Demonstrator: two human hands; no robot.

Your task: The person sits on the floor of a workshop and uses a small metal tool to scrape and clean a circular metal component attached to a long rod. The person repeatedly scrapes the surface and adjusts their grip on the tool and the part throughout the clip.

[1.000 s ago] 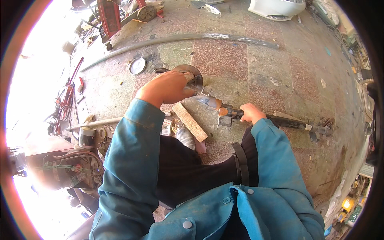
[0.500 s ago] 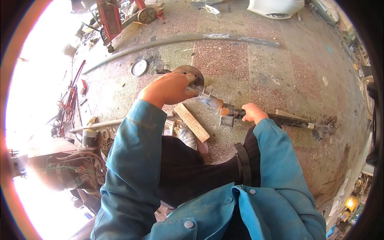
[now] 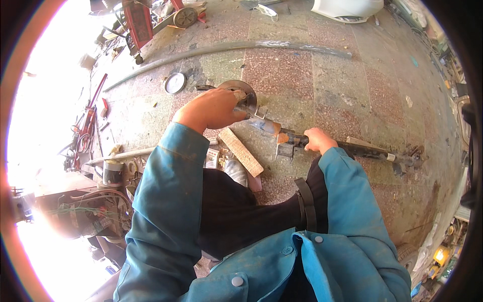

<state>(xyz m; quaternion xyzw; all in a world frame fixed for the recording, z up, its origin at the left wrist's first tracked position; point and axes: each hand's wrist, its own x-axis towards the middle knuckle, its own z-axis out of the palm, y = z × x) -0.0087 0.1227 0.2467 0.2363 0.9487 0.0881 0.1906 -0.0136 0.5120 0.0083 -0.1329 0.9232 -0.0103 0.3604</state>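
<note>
**Shaft lay from ten o'clock to four o'clock, a hand clamped at each end**

The long metal shaft (image 3: 322,141) ran across the stone floor (image 3: 302,75) in front of the person's knees, its disc end (image 3: 241,90) toward ten o'clock and its far end toward four o'clock; the left hand (image 3: 214,108) was wrapped tight around the shaft just beside the disc; the right hand (image 3: 317,141) was closed around the shaft near its middle; a wooden block (image 3: 241,152) lay just below the shaft, between the two hands.
</note>
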